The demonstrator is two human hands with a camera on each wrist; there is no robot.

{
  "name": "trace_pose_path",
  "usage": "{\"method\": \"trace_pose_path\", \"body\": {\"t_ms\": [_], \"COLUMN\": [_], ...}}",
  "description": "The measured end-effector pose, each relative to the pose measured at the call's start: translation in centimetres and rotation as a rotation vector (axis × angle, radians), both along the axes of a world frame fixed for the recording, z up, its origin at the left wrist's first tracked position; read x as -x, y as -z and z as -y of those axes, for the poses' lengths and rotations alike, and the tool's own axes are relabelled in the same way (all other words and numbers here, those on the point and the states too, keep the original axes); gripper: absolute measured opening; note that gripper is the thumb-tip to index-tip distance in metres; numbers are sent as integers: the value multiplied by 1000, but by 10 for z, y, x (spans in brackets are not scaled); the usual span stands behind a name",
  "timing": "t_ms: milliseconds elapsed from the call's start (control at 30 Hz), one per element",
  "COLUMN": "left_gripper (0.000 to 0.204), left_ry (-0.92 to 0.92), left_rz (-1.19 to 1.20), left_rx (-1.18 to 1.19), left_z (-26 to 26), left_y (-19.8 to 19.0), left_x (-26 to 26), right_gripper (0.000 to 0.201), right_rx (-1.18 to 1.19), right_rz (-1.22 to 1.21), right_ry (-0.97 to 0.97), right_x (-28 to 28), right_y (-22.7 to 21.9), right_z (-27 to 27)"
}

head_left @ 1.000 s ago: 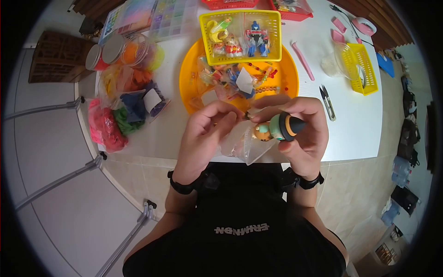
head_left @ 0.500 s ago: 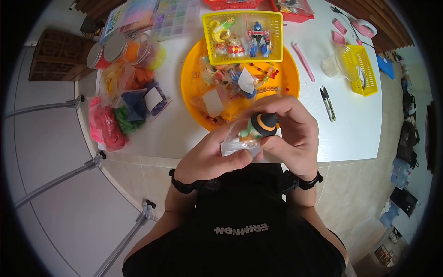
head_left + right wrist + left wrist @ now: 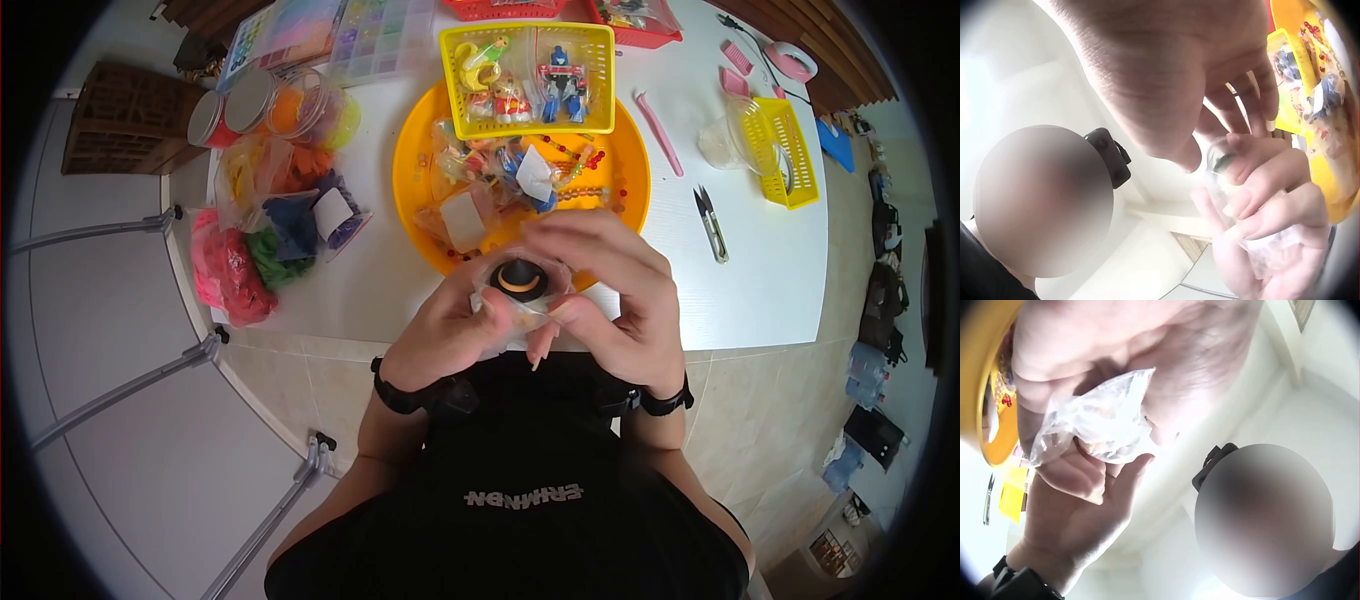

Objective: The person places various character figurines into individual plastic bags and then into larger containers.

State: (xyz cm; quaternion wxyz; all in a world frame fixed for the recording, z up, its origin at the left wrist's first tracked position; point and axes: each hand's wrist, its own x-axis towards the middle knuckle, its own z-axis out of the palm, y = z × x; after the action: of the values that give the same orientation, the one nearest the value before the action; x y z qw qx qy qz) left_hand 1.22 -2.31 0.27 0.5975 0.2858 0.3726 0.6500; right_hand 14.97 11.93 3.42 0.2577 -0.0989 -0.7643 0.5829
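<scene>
My left hand (image 3: 440,335) grips a clear plastic bag (image 3: 1110,419), its fingers curled round it from below and the thumb on the near side. Inside the bag is a toy figurine (image 3: 520,279) with a black pointed hat and an orange band. The hat points up toward the head camera, and the figurine's body is mostly hidden by bag and fingers. My right hand (image 3: 630,320) arches beside the bag, its fingers extended past the far side. The right thumb tip lies right at the bag's rim; in the right wrist view the right hand (image 3: 1166,81) hangs over it.
Beyond the hands sits an orange round tray (image 3: 405,175) with bagged toys and beads. A yellow basket (image 3: 525,130) of figures rests on its far part. Clay bags (image 3: 235,270) and jars stand left; thread snips (image 3: 711,225), a pink tool (image 3: 657,135) and another yellow basket (image 3: 795,150) lie right.
The figurine has gone from the right hand into the bag in the left hand and turned hat up. The right fingers have come off it, spreading beside the bag.
</scene>
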Motion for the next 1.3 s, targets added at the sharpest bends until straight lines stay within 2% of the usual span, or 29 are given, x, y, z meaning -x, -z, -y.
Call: {"method": "trace_pose_path", "body": {"t_ms": [100, 200, 400, 633, 733, 767, 867, 967, 1000, 1067, 1167, 1267, 1300], "left_gripper": [79, 76, 66, 59, 52, 49, 50, 55, 57, 61, 65, 70, 70], "left_ry": [1, 35, 101, 61, 25, 15, 19, -139, -138, -134, -163, -156, -158], "left_rz": [35, 36, -10, 71, -105, -201, -221, -162, -187, -239, -127, -265, -247], "left_rx": [1, -25, -33, 3, 26, 40, 35, -28, -44, -77, -46, -96, -71], "left_z": [3, 3, 4, 3, 3, 4, 6, 0, 1, 3, 2, 1, 2], "left_y": [5, -1, 0, -10, -13, -14, -13, -18, -17, -12, -16, -11, -12], "left_x": [4, 5, 16, 9, 10, 11, 12, -1, 0, 3, -4, -1, -3], "right_gripper": [22, 21, 11, 10, 10, 10, 12, 15, 17, 18, 19, 16, 14], "right_rx": [-34, -223, -316, -117, 26, 23, 36, 30, 24, 158, 317, 492, 557], "right_rz": [-39, -27, -28, -124, -44, -28, -21, -10, -3, -13, 9, 43, 52], "right_ry": [17, 9, -53, -67, 14, 27, 122, 132, 116, 80, 37, 43, 51], "right_x": [-2, -3, -7, -3, -6, -7, -5, -5, -6, -7, -7, -3, -2], "right_y": [-1, 2, -2, 8, 8, 7, 4, 7, 9, 8, 11, 8, 7], "right_z": [-2, -8, -12, -7, 0, 0, 3, -2, -4, -3, -1, 3, 4]}}
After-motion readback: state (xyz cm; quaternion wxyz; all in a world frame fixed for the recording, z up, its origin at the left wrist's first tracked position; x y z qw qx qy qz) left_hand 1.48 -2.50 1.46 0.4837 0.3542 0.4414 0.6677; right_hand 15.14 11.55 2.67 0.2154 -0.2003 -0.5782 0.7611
